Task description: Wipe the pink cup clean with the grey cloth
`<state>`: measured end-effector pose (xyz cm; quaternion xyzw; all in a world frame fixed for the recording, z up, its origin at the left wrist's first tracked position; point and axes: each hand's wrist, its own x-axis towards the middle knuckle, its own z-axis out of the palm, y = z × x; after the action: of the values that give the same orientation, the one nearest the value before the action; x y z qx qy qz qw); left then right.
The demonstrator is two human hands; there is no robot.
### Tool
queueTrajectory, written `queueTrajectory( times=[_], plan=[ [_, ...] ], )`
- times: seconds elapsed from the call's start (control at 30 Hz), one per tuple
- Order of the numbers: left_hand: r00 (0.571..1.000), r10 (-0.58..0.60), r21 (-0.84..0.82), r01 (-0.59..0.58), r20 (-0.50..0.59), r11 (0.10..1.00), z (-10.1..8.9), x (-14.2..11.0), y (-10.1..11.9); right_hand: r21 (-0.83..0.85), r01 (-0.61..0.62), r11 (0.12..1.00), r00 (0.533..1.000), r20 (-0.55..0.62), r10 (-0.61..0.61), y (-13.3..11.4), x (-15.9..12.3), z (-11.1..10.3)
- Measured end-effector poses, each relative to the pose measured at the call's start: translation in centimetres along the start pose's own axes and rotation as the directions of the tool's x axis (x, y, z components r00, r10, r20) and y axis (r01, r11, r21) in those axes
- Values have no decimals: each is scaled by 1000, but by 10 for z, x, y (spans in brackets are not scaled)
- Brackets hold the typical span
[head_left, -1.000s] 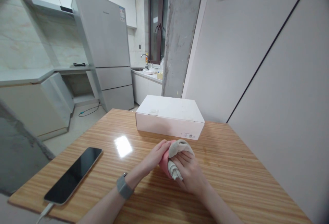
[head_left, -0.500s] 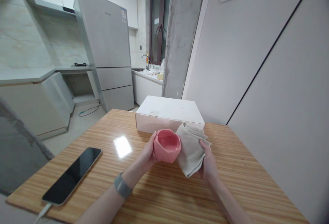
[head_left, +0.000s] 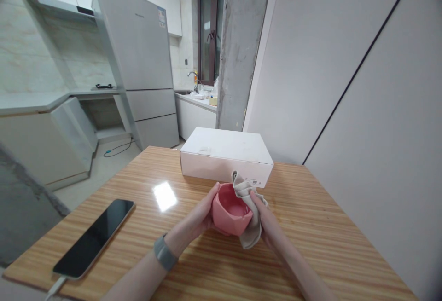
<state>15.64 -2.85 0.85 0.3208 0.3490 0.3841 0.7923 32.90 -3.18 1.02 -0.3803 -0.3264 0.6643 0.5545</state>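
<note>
Faceted pink bowl [head_left: 228, 220] between both hands, near the middle of the wood-grain table [head_left: 317, 236] and on the near side of the white box [head_left: 214, 165], opening turned up and leaning a little toward the right. Left hand [head_left: 203, 209] closed around the outer wall on its own side, thumb side up near the rim; right hand [head_left: 264, 216] pinching a bunched grey-beige cloth [head_left: 254, 232] against the opposite side, thumb on top, part of the fabric folded over the rim. Far fingertips hidden, so impossible to tell their reach beneath the bowl or behind the cloth. For good control, best to brace the bowl firmly with the left hand and leave the finer motion to the right. Wise to gather the loose lower end of the cloth into the palm, to follow the angular rim and facets with light, even pressure, and to push fabric into the corners rather than skim across. Probably smooth and slippery, judging by the sheen inside; safer, then, to work low over the table, to turn the bowl in small steps, and to stay well apart from the phone [head_left: 95, 239] and its white cable [head_left: 57, 286]
</note>
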Motion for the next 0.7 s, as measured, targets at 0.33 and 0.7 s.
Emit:
queueTrajectory(
  times=[0.33, 0.7],
  plan=[
    [987, 162, -29, -163, -24, 986, 15, -3, -4, -36, 208, 977, 960, -181, -212, 10, 6, 0],
    [994, -81, 114, 89, -71, 990, 7, -8, -1, -90, -36, 995, 998, 55, 41, -13, -2, -4]
  ],
)
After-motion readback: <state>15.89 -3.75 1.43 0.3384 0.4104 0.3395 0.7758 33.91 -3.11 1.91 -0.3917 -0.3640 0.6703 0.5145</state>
